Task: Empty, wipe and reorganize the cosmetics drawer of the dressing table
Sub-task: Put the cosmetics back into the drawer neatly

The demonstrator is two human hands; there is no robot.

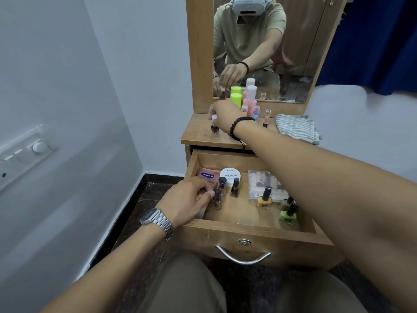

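1. The right hand [222,114] was up on the dressing table's top surface [196,136], fingers pinched round the white cap of a dark nail polish bottle [214,128] that stood upright on the wood near the left edge. A dark bead bracelet [239,126] sat on that wrist.
2. The left hand [188,201] was down in the open drawer [255,233], at its left side, fingers curled round a small clear bottle with a dark cap [217,199]. Couldn't tell if the bottle was lifted or resting on the drawer floor. A metal watch [156,220] was on that wrist.
3. Also in the drawer: a pink Vaseline pack [207,176] at the back left, a white round tub marked nail polish [230,175] just beside it, two more dark-capped bottles [234,188] in front of the tub, a clear plastic box [261,181] towards the right, a yellow polish bottle [264,198] in front of that box, and a green one [287,214] near the front right corner.
4. Up top, by the mirror [259,48]: a bright green tube [236,100], a pink bottle with a white cap [250,98], a couple of small tubes in front of it, and a slim orange bottle [266,118] standing a little apart on the right.
5. A folded striped cloth [297,128] lay on the right end of the surface, hanging over the edge a bit.
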